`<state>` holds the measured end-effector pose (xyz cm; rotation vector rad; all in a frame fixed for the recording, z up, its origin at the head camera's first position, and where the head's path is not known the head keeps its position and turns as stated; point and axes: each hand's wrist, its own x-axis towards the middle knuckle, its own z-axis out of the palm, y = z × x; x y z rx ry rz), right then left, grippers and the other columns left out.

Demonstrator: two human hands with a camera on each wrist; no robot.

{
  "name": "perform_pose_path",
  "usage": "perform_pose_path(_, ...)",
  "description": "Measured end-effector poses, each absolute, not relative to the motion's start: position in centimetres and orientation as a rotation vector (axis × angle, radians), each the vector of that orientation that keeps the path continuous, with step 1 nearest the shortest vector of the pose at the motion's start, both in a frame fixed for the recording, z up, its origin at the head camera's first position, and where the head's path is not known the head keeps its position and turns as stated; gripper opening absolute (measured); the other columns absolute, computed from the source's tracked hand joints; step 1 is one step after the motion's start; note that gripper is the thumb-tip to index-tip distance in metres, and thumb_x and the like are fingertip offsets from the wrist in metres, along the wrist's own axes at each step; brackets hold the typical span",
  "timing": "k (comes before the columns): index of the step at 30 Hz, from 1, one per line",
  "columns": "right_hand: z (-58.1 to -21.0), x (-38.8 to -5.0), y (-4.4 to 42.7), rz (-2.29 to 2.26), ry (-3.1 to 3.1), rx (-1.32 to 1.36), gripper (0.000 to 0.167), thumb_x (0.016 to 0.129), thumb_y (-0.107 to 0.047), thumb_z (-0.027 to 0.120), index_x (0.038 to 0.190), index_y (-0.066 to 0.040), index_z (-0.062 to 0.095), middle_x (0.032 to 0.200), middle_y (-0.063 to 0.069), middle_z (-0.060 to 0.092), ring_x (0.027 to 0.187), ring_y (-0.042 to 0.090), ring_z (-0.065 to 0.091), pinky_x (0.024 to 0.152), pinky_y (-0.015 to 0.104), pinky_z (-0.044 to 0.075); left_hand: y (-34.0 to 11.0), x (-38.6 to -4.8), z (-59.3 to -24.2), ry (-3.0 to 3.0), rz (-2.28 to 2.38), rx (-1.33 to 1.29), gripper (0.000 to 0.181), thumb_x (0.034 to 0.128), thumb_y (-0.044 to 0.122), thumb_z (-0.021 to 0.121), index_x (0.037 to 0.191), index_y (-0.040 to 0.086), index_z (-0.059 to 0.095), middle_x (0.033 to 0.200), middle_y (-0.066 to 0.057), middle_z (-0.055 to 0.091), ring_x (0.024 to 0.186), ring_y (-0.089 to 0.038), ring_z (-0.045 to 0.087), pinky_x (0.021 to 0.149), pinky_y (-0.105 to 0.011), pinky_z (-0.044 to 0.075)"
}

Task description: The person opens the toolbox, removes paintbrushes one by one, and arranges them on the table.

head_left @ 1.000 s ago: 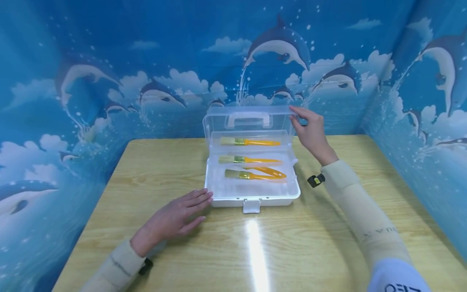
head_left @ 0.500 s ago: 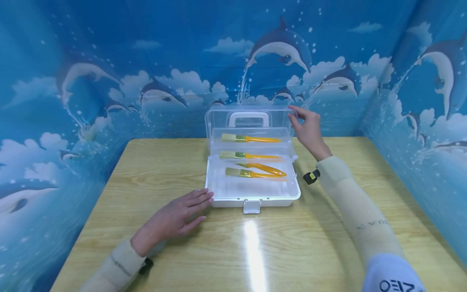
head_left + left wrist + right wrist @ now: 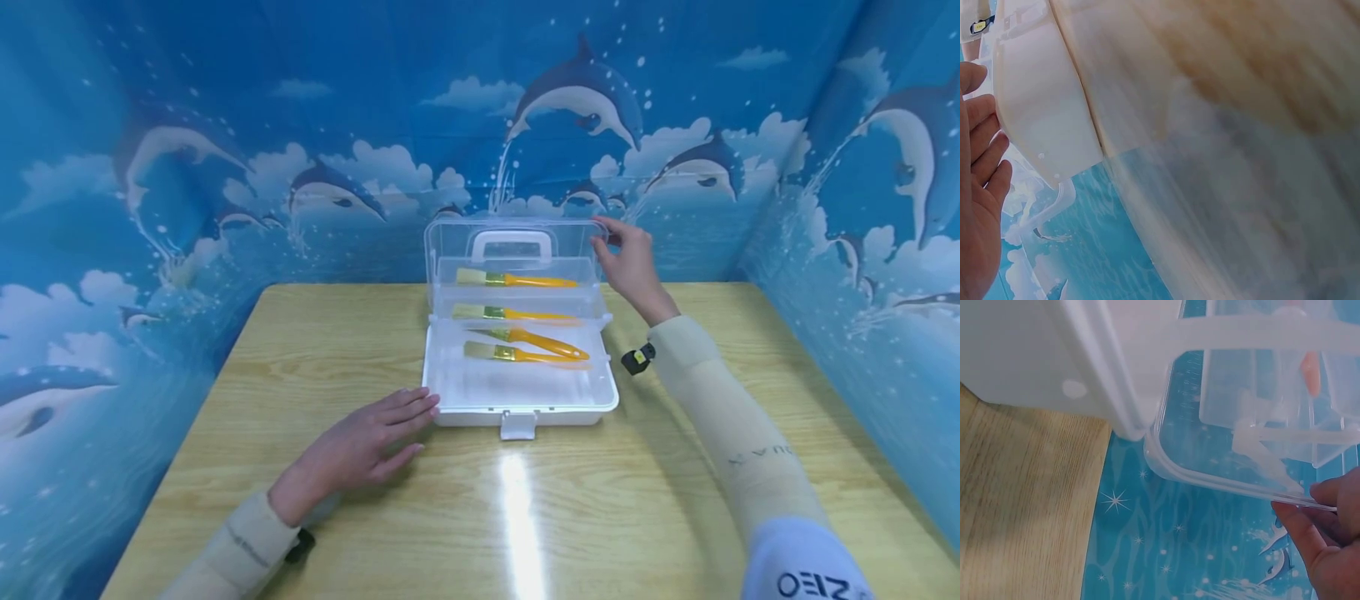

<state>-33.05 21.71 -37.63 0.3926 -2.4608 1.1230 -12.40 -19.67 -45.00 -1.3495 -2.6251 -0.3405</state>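
A white plastic toolbox stands with its clear lid raised at the back. One paintbrush lies in the upper tray and a second brush in the lower tray. Below them, in the base, are two more brushes, one with a slanted orange handle. My left hand touches the toolbox's front left corner with nearly straight fingers. At the lid's upper right corner, my right hand pinches the rim; the right wrist view shows thumb and fingers on the lid edge.
The toolbox sits near the far edge of a wooden table. A blue dolphin-print curtain hangs behind the table and along both sides. The front latch hangs down from the toolbox.
My right hand has shifted slightly left and back with the lid, which leans further back. The trays have risen with it, uncovering more of the brushes in the base. My left hand stays put.
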Motion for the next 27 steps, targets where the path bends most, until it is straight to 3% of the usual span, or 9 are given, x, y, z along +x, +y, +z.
perform_pose_path(21,-38.2,-34.6,21.3,1.137,-2.525,0.303,0.038,0.104,-0.011,0.057,0.141,-0.002,0.059,0.139,0.021,0.062,0.111,0.036,0.067,0.093,0.048,0.060,-19.6,-12.4,-44.9,-2.586,-0.327,-1.347,0.052,0.0977,0.028,0.067,0.144,0.007,0.056,0.153,-0.008,0.051,0.142,-0.026,0.049,0.116,-0.044,0.044)
perform_pose_path(27,-38.3,-34.9,21.2,1.146,-2.563,0.276,0.038,0.105,-0.012,0.056,0.141,0.000,0.057,0.137,0.023,0.062,0.115,0.035,0.067,0.097,0.047,0.059,-19.6,-12.4,-44.9,-2.602,-0.341,-1.349,0.051,0.0994,0.028,0.065,0.145,0.008,0.055,0.154,-0.007,0.050,0.143,-0.025,0.048,0.116,-0.043,0.043)
